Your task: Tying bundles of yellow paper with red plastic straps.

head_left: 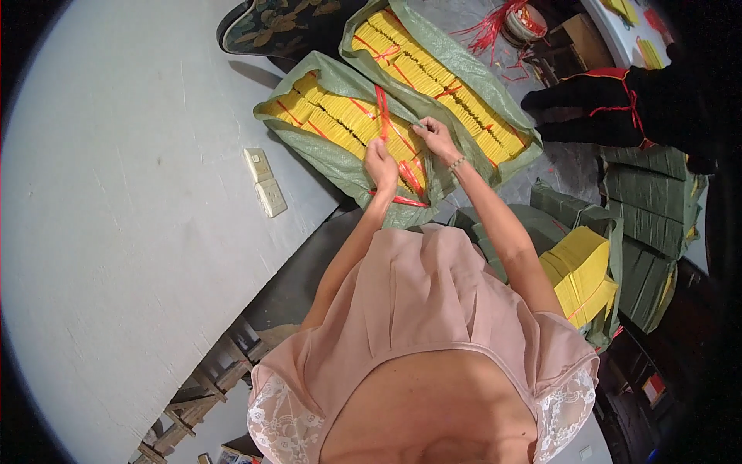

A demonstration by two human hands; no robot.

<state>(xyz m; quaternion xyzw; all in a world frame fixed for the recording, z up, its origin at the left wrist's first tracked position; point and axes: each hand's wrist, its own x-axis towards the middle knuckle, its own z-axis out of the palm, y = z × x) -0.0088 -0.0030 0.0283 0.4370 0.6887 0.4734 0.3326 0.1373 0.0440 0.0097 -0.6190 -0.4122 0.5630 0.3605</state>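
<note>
In front of me an open green woven sack (pixel 290 127) is packed with yellow paper bundles (pixel 328 112) tied with thin red strips. My left hand (pixel 381 166) is closed over the near end of this sack. A red plastic strip (pixel 382 104) runs up out of its fingers. Just to the right, my right hand (pixel 438 141) pinches the rim of the same sack between thumb and fingers. More loose red strip (pixel 410 176) lies over the bundles beside my left hand. Touching this sack on its right stands a second green sack (pixel 471 73), also filled with yellow bundles.
A grey wall with white switch plates (pixel 265 182) is at the left. A dark floral chair back (pixel 282 27) stands beyond the sacks. At right are a person in dark clothes (pixel 587 104), stacked green packs (pixel 645 193) and a yellow bundle (pixel 580 271). Red strips fill a tub (pixel 524 27).
</note>
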